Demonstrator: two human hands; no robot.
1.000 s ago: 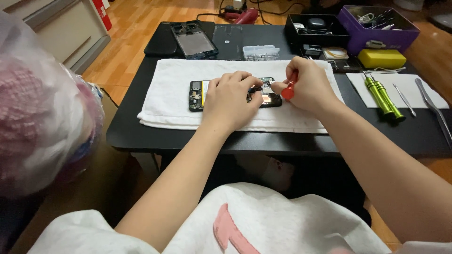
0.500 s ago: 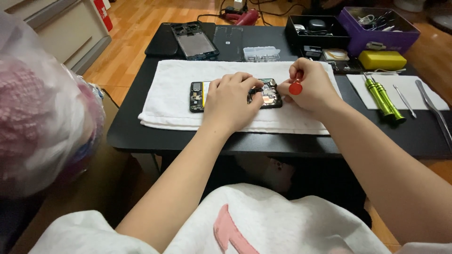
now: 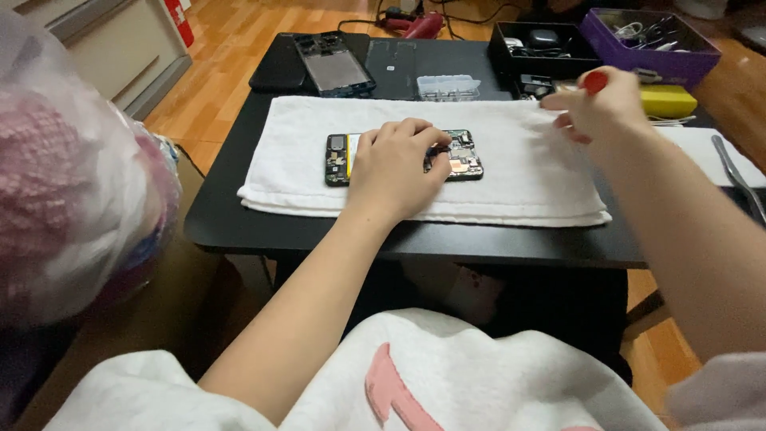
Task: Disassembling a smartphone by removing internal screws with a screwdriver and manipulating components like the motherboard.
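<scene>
From the head view, our left hand (image 3: 396,168) lies flat over the opened phone (image 3: 459,153), fingers spread and pressing it onto the white towel (image 3: 511,191) at the middle of the black table (image 3: 239,227). Our right hand (image 3: 602,108) is lifted off to the right, above the towel's far edge, fingers pinched shut on a red-capped screwdriver (image 3: 594,81); its tip is hidden. Beyond sit a clear parts box (image 3: 449,86), a spare phone frame (image 3: 335,68), a black tray (image 3: 542,48) and a purple box (image 3: 650,36). To do this well, we judge the left hand should pin the phone firmly, and the driver should meet each screw upright, turning gently.
</scene>
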